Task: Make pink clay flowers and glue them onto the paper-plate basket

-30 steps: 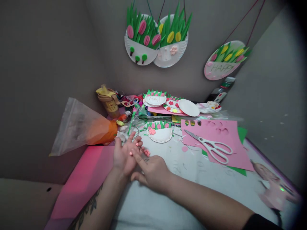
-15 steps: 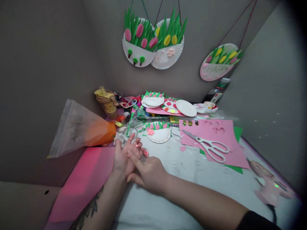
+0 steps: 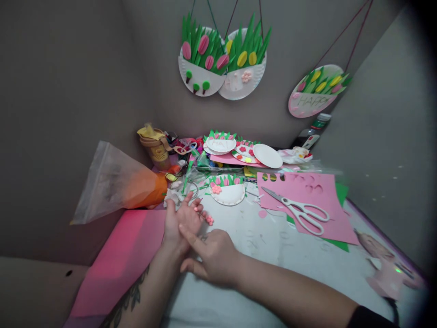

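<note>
My left hand [image 3: 182,221] lies palm up with its fingers loosely spread, nearest the small paper-plate basket. A small pink ball [image 3: 195,209] shows at its fingers. My right hand [image 3: 215,255] rests its outstretched index finger on the left palm, near the heel, with the thumb held apart and the other fingers curled. Just right of the left fingers sits a cluster of pink balls [image 3: 209,220] shaped like a flower. Behind the hands lies the paper-plate basket [image 3: 228,195] with green paper grass, pink tulips and a pink ball flower.
White-handled scissors [image 3: 303,212] lie on pink paper [image 3: 327,191] with punched holes. A pink glue gun [image 3: 385,269] with a green light stands at right. At left are an orange piping bag [image 3: 150,189] and a lidded cup [image 3: 155,148]. Finished plates [image 3: 268,156] pile up behind.
My right index finger has slid down the left palm toward the wrist. The pink speck near its tip no longer shows. The whole view has shifted slightly.
</note>
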{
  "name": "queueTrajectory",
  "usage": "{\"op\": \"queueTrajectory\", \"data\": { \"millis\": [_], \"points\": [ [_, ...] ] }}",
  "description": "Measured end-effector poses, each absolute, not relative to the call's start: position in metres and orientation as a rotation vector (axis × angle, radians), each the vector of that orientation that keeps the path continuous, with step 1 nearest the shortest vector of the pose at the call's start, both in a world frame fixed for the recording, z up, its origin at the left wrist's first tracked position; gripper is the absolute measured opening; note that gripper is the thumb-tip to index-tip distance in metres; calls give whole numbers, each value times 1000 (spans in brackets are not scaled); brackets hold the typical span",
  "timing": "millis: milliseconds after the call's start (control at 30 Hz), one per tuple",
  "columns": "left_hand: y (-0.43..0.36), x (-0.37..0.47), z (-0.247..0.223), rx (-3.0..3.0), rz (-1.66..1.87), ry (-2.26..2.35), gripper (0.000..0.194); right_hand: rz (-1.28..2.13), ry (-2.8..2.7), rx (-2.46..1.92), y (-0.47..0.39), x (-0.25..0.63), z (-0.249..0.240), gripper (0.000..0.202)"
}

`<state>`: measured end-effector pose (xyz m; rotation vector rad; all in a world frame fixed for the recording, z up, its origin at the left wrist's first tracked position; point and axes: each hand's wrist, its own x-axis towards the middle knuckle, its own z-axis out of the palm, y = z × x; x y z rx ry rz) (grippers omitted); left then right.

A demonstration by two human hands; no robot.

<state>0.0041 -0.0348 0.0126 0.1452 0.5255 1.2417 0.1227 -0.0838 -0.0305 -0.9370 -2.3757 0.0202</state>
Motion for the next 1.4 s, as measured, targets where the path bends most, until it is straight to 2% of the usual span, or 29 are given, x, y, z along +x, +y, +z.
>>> {"op": "queueTrajectory", "data": {
  "millis": [467, 1233, 1400],
  "points": [
    [-32, 1, 9, 114, 1247, 485, 64, -64, -2403, -1008, -87, 125, -29, 73],
    [-33, 5, 7, 129, 1102, 502, 62, 25, -2403, -1036, -85, 129, -27, 71],
    [-31, 5, 8, 114, 1194, 489, 64, -6, -2459, -1005, -89, 127, -27, 73]
  ]
}}
